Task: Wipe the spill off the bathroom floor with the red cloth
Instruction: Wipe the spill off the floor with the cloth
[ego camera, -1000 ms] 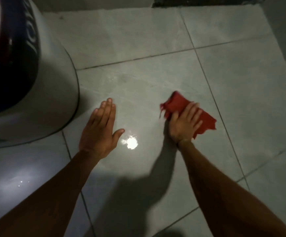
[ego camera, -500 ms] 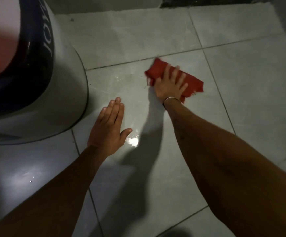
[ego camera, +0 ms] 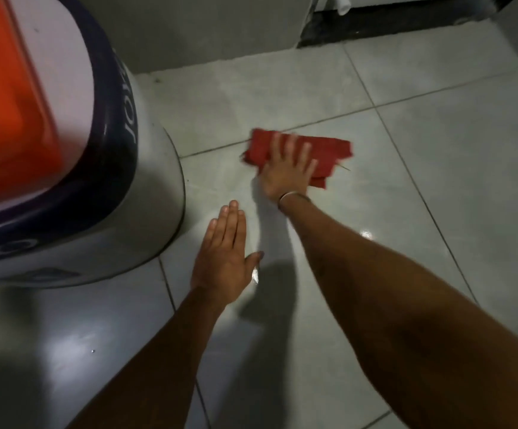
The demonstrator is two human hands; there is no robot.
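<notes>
The cloth (ego camera: 298,151) has been pushed further up the floor (ego camera: 437,181), onto the grout line by the bin (ego camera: 103,181), under the flat, spread right hand (ego camera: 287,174). The left hand (ego camera: 225,258) is kept flat, empty. Wiping appears underway; wet glints remain nearer.

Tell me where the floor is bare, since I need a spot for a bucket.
Bare tiles lie right of the red cloth and right hand, toward the right edge. More bare floor lies beyond the cloth, up to the wall. It is crowded between the white tub and left hand.
</notes>
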